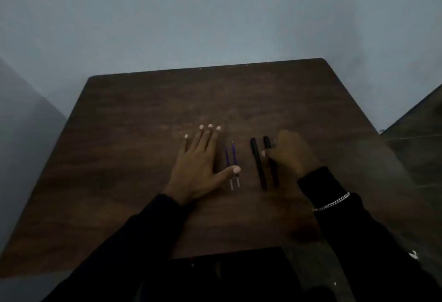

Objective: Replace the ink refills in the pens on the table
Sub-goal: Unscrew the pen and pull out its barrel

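Observation:
Two black pens lie side by side on the dark wooden table. The left pen lies free. My right hand curls over the right pen, thumb and fingers closed on its barrel. Two thin blue ink refills lie parallel just left of the pens, pale tips towards me. My left hand rests flat on the table beside them, fingers spread, with its thumb lying across the refills' near part.
The table stands against a grey-blue wall. A dark tiled floor shows past the table's right edge. A silver bracelet sits over my right black sleeve. My dark lap is at the near edge.

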Available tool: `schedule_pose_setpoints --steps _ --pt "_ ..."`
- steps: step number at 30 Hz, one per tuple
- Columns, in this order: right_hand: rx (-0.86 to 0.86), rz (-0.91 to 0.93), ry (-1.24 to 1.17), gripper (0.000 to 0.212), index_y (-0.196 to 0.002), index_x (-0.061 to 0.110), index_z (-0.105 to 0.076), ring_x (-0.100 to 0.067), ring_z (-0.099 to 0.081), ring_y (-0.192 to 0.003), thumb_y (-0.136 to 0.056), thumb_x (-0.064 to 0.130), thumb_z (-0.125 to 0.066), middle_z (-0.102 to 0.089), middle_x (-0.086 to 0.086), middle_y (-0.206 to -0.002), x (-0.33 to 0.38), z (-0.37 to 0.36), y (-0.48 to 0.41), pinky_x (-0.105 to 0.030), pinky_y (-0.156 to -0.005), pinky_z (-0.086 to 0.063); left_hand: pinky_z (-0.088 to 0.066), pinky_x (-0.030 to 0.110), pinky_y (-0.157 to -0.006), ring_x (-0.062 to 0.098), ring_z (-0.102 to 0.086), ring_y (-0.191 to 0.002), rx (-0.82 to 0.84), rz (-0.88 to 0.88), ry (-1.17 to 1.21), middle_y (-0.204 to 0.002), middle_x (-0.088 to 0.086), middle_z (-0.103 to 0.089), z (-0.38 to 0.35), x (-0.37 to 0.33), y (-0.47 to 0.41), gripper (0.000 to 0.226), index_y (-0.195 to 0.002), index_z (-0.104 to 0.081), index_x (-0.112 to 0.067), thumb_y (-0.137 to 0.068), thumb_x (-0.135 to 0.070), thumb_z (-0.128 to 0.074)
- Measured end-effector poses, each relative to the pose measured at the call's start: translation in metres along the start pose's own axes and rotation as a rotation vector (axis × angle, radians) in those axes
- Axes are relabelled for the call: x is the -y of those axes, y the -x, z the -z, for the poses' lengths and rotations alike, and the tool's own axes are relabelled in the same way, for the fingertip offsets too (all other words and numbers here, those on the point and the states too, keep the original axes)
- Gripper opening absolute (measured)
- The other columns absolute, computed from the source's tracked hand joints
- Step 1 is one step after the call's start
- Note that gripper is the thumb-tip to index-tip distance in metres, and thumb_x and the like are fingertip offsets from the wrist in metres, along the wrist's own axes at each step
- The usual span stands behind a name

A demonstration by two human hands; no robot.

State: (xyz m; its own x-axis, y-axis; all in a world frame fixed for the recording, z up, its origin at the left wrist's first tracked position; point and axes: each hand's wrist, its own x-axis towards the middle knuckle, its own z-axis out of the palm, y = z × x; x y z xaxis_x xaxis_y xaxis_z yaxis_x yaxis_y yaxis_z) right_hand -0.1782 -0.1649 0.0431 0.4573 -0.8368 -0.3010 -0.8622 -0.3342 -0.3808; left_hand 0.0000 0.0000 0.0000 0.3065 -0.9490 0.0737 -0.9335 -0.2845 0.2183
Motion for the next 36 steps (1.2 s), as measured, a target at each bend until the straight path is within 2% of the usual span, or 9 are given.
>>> schedule_pose_setpoints --steps 8,12,14,17,19,22,25,30,36 --pt "-0.054 -0.038 -0.048 0.025 -0.075 0.000 -0.063 -0.030 -0.072 -0.070 -0.082 0.019 -0.077 -0.069 -0.016 -0.077 -0.014 -0.018 -0.016 -0.043 -0.070 -0.064 -0.016 0.051 -0.131 0.017 -0.006 -0.163 -0.104 -0.057 0.026 -0.176 0.001 -0.016 -0.025 0.005 -0.004 0.106 -0.169 -0.011 -0.020 -0.090 -0.090 -0.025" --pt "-0.120 -0.022 -0.080 0.024 -0.071 0.002 -0.062 -0.024 -0.066 -0.063 -0.080 0.019 -0.077 -0.063 -0.011 -0.068 -0.017 -0.018 -0.016 -0.029 -0.054 -0.055 -0.011 0.049 -0.132 0.017 -0.002 -0.163 -0.157 -0.087 0.048 -0.176 0.001 -0.014 -0.029 0.000 -0.007 0.105 -0.168 -0.012 -0.020 -0.091 -0.090 -0.026" --pt "-0.157 0.000 -0.152 0.029 -0.075 -0.004 -0.065 -0.027 -0.068 -0.062 -0.080 0.022 -0.077 -0.068 -0.018 -0.072 -0.019 -0.015 -0.013 -0.032 -0.052 -0.056 -0.010 0.049 -0.132 0.017 -0.001 -0.163 -0.189 -0.112 0.043 -0.176 0.001 -0.013 -0.027 -0.002 -0.008 0.105 -0.168 -0.013 -0.020 -0.091 -0.090 -0.027" --pt "-0.262 0.163 -0.278 0.038 -0.081 -0.017 -0.065 -0.040 -0.071 -0.071 -0.085 0.020 -0.074 -0.070 -0.030 -0.078 -0.019 -0.008 -0.005 -0.039 -0.060 -0.060 -0.010 0.048 -0.132 0.017 -0.002 -0.163 -0.254 -0.128 0.075 -0.176 0.001 -0.015 -0.024 -0.004 -0.007 0.104 -0.168 -0.015 -0.020 -0.091 -0.088 -0.030" --pt "-0.288 0.269 -0.374 0.032 -0.082 -0.014 -0.066 -0.033 -0.073 -0.067 -0.087 0.017 -0.073 -0.071 -0.028 -0.077 -0.010 0.000 0.002 -0.026 -0.055 -0.058 -0.013 0.048 -0.132 0.016 -0.005 -0.163 -0.278 -0.139 0.132 -0.175 0.001 -0.018 -0.023 -0.004 -0.006 0.103 -0.168 -0.017 -0.019 -0.092 -0.086 -0.035" --pt "-0.187 0.387 -0.623 0.021 -0.092 -0.010 -0.067 -0.025 -0.075 -0.067 -0.089 0.009 -0.074 -0.074 -0.024 -0.081 0.008 0.006 0.005 -0.033 -0.064 -0.065 -0.025 0.042 -0.128 0.014 -0.014 -0.161 -0.302 -0.177 0.243 -0.173 0.000 -0.024 -0.020 -0.003 -0.003 0.101 -0.167 -0.019 -0.019 -0.092 -0.082 -0.041" --pt "-0.053 0.490 -0.789 0.024 -0.101 -0.012 -0.062 -0.031 -0.077 -0.077 -0.088 0.004 -0.075 -0.075 -0.027 -0.089 0.028 0.003 0.000 -0.031 -0.065 -0.064 -0.036 0.030 -0.114 0.005 -0.034 -0.146 -0.316 -0.193 0.359 -0.164 0.000 -0.038 -0.018 -0.003 -0.004 0.095 -0.167 -0.022 -0.022 -0.093 -0.075 -0.050" --pt "0.058 0.624 -0.862 0.026 -0.108 -0.010 -0.066 -0.039 -0.076 -0.090 -0.088 0.002 -0.075 -0.076 -0.026 -0.094 0.048 -0.008 -0.008 -0.032 -0.070 -0.064 -0.053 0.030 -0.103 0.012 -0.058 -0.129 -0.435 -0.196 0.441 -0.150 0.002 -0.056 -0.015 -0.001 -0.010 0.085 -0.162 -0.034 -0.016 -0.096 -0.057 -0.067" --pt "0.080 0.712 -0.878 0.023 -0.107 -0.009 -0.068 -0.029 -0.075 -0.076 -0.088 0.002 -0.075 -0.074 -0.028 -0.090 0.051 -0.026 -0.013 -0.031 -0.070 -0.062 -0.057 0.018 -0.080 0.003 -0.065 -0.098 -0.537 -0.223 0.417 -0.121 0.003 -0.072 -0.014 0.002 -0.012 0.046 -0.145 -0.054 -0.009 -0.103 -0.025 -0.065"
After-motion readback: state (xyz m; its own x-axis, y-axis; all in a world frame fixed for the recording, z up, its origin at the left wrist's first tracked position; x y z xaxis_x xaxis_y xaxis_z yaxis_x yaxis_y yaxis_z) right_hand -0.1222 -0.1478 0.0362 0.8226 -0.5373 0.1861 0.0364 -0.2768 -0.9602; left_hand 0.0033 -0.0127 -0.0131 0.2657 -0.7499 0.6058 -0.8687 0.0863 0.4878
